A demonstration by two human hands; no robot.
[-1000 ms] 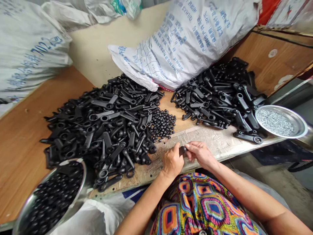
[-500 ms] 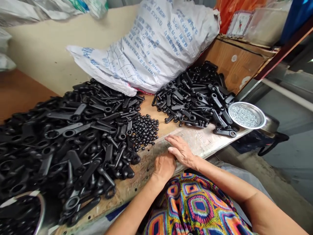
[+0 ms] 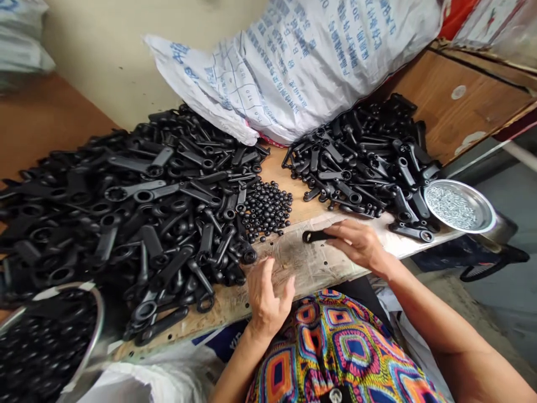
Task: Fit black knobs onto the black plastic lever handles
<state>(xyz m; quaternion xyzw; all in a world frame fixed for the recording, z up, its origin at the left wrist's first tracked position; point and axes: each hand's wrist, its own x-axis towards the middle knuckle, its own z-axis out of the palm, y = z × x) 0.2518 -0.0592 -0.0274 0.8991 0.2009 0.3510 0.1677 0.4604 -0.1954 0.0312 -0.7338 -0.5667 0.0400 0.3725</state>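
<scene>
Above the front strip of the bench, my right hand [image 3: 357, 242] is closed on a black crank handle [image 3: 312, 237], whose ringed end points left. My left hand [image 3: 267, 298] is near the bench edge with fingers apart and nothing in them. Beyond it lies a cluster of small black balls [image 3: 268, 207]. A large heap of black crank handles [image 3: 168, 224] spreads to the left. Another pile of similar handles [image 3: 356, 162] lies to the right, behind my right hand.
At the right bench edge sits a round metal dish [image 3: 482, 215] of small silvery pins. A metal basin [image 3: 100, 319] with black pieces stands at lower left. Behind the piles leans a printed white sack [image 3: 293, 73], beside a wooden box [image 3: 470, 106].
My hands, together at the bench edge before, are now apart. The right one has moved right and now shows a crank handle in it; the left has opened. The view has shifted.
</scene>
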